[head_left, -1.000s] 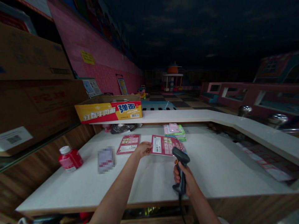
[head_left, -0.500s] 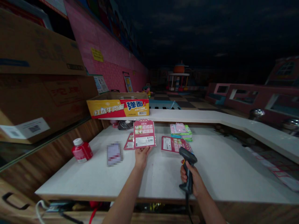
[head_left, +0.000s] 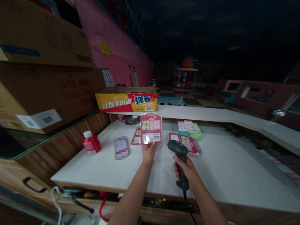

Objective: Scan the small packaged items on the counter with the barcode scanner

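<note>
I note my left hand (head_left: 148, 152) holds a pink card pack (head_left: 151, 128) upright above the table (head_left: 217, 168), fingers pinching its lower edge. My right hand (head_left: 187, 170), at four o'clock of it, has fingers wrapped round a scanner (head_left: 179, 158) aimed at the pack. A second pack (head_left: 186, 143) lies just beyond.

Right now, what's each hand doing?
Left hand: closed on a pink card pack, held upright.
Right hand: closed on the barcode scanner.

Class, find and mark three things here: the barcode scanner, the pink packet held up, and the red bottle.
barcode scanner (head_left: 177, 147), head view, on its dark head.
pink packet (head_left: 151, 128), head view, on its printed face.
red bottle (head_left: 92, 144), head view, on its red body.
</note>
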The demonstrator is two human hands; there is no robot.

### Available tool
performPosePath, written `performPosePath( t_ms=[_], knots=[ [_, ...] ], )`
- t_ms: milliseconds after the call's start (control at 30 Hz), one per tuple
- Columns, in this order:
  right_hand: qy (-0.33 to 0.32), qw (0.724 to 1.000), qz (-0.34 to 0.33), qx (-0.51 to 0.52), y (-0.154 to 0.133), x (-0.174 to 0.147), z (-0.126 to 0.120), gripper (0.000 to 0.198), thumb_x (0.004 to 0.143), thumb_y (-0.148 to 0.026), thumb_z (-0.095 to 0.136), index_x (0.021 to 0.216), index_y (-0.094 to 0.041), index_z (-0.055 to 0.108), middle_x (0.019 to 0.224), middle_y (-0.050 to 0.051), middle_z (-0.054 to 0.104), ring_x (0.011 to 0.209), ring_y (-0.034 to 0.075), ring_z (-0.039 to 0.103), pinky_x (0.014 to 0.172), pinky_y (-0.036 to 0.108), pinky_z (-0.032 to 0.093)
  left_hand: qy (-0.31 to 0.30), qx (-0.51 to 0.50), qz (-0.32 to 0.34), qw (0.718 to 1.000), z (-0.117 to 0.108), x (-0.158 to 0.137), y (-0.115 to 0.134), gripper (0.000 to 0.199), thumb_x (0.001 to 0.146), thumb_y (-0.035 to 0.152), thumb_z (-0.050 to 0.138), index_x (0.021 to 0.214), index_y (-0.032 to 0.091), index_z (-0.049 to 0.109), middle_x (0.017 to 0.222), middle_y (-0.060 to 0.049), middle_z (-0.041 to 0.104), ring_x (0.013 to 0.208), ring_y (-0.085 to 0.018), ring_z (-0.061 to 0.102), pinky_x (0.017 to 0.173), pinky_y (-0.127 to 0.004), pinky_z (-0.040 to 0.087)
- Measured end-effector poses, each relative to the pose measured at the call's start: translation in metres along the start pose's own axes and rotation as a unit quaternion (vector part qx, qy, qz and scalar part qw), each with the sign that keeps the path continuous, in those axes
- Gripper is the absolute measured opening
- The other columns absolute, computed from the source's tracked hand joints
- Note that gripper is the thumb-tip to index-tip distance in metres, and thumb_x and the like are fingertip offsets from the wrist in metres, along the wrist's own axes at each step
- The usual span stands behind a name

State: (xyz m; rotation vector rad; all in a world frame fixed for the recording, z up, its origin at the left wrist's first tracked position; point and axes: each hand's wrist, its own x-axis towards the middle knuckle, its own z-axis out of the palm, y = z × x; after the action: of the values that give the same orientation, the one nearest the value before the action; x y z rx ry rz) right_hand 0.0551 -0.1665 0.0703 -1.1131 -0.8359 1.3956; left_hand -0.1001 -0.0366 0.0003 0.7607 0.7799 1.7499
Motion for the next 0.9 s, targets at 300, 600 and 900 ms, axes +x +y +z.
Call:
performPosePath(
  t_ms=[300,600,900],
  knots=[
    [0.0,1.0,0.002,-0.03,-0.008,0.005,0.009,0.047,0.065,-0.056,0.077,0.079,-0.022,0.049,0.048,-0.008,0.054,0.034,0.008,0.045,0.031,0.018,0.034,-0.002,-0.012,0.007,1.0,0.001,-0.001,0.001,0.048,0.058,0.031,0.084,0.099,0.014,0.067,0.102,-0.01,0.074,0.1,-0.026,0.069,0.095,-0.044,0.053],
    [-0.024,0.998,0.038,0.033,0.002,0.008,-0.023,0.048,0.063,-0.054,0.081,0.085,-0.019,0.056,0.051,-0.006,0.055,0.038,0.009,0.047,0.035,0.02,0.037,0.006,-0.018,0.008,1.0,-0.003,0.001,-0.002,0.058,0.055,0.037,0.087,0.103,0.015,0.066,0.101,-0.011,0.074,0.099,-0.027,0.069,0.093,-0.044,0.054],
    [-0.022,0.987,0.063,0.149,0.024,0.018,-0.088,0.041,0.068,-0.047,0.081,0.087,-0.018,0.06,0.053,-0.006,0.051,0.04,0.007,0.043,0.036,0.017,0.034,0.102,-0.007,0.099,0.99,-0.015,0.014,-0.011,0.058,0.056,0.047,0.085,0.098,0.014,0.061,0.098,-0.011,0.071,0.088,-0.021,0.069,0.081,-0.038,0.057]
  ],
)
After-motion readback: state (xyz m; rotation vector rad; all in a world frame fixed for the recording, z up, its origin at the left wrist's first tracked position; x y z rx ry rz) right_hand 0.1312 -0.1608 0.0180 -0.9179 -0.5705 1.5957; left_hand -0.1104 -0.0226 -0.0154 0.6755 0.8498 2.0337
